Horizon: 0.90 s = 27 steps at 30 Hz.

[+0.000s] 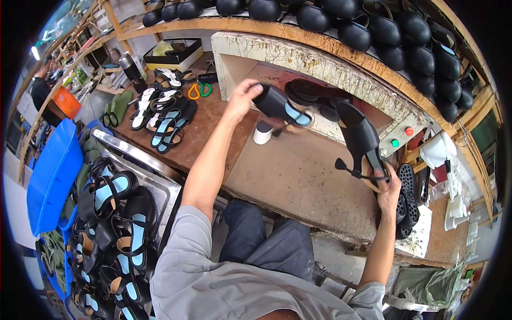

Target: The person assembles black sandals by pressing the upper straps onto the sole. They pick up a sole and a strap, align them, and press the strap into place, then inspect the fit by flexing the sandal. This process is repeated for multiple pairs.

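My left hand [244,101] grips a black sandal [273,102] by one end, thumb on its broad black part. A light-blue insole patch shows at the sandal's other end, which is slightly blurred. On the right, my right hand [390,188] is closed round the strap end of a second black sandal [362,136]. That sandal tilts up and away from the hand, with a loose buckle strap hanging to its left. Both sandals are held above the worktable [298,165], before the opening of a pale box-shaped machine [320,66]. Dark footwear [314,93] lies inside the opening.
A white cup [262,133] stands below my left hand. Scissors [200,90] and several sandals [168,130] lie at the left. Black sandals fill a metal-edged tray [168,186] beside me. Rounded black shoes [354,34] line the overhead shelf. Black soles [407,200] lie right of my right hand.
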Motion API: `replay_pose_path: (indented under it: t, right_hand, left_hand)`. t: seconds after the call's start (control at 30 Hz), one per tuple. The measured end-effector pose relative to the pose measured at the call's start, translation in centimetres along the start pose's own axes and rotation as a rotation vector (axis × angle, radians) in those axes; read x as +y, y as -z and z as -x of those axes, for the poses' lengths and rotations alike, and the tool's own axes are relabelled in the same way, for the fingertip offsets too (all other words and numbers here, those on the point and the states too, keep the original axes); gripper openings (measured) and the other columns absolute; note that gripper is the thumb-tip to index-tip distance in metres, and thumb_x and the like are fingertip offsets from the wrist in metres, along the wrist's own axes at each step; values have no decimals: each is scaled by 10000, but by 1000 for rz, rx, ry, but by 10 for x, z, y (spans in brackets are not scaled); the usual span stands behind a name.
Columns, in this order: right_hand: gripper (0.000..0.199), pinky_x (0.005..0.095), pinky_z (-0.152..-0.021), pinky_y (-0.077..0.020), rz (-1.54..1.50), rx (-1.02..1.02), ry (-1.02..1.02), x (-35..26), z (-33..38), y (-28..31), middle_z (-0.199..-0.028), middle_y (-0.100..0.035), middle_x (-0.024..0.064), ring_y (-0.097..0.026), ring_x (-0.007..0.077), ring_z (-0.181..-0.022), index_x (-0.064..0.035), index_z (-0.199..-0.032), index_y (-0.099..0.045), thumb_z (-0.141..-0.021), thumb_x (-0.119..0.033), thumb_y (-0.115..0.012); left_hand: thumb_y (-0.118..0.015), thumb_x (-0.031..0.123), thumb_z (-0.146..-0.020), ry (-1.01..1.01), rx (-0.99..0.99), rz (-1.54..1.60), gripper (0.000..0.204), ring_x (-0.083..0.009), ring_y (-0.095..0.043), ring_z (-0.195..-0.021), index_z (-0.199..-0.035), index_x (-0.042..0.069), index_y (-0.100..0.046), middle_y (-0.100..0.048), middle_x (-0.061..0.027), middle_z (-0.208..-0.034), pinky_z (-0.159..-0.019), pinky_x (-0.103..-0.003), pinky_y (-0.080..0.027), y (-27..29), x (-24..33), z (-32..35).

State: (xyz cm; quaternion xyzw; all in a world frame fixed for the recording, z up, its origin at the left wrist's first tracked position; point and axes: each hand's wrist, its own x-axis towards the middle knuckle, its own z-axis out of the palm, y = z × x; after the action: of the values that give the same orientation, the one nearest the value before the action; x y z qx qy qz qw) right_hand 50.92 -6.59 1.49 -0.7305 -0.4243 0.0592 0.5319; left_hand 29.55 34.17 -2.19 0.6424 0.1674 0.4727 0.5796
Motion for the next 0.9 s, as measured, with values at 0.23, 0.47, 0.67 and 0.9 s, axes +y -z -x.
replay_pose_path:
  t: [0.23,0.47,0.67,0.9]
  right_hand:
    - [263,278,-755,-472,154,-223,117,10,-63,-54,-926,-663,94,-610,161,-823,-4,-1128,-604,-870,-26,-557]
    - [303,385,-863,-469,381,-505,290,37,-140,-168,-1075,-650,150,-598,351,-1000,-65,-1129,-626,-828,-71,-593]
    - [447,380,-920,-464,469,-534,289,44,-146,-166,-1185,-595,189,-574,348,-1082,-36,-1225,-565,-797,-129,-652]
    - [455,393,-849,-483,483,-67,116,40,-180,-115,-1136,-599,230,-613,335,-975,20,-1170,-591,-842,-290,-645]
  left_hand:
    - [-619,111,-886,-225,353,216,259,-188,-612,-956,-1096,-37,-586,-633,-107,-1052,-860,-335,-498,60,147,133]
    - [-696,81,-764,149,-246,-60,205,-157,-597,-814,-954,4,-681,-641,-65,-870,-763,-284,-462,11,104,268]
    - [-681,178,-795,818,-280,631,383,-191,-581,-1003,-1126,-2,-612,-624,-117,-1055,-881,-319,-458,-17,-10,324]
    - [-602,134,-801,825,-362,1196,461,-451,-483,-1199,-1242,31,-517,-536,-247,-1240,-989,-537,-416,-17,-50,331]
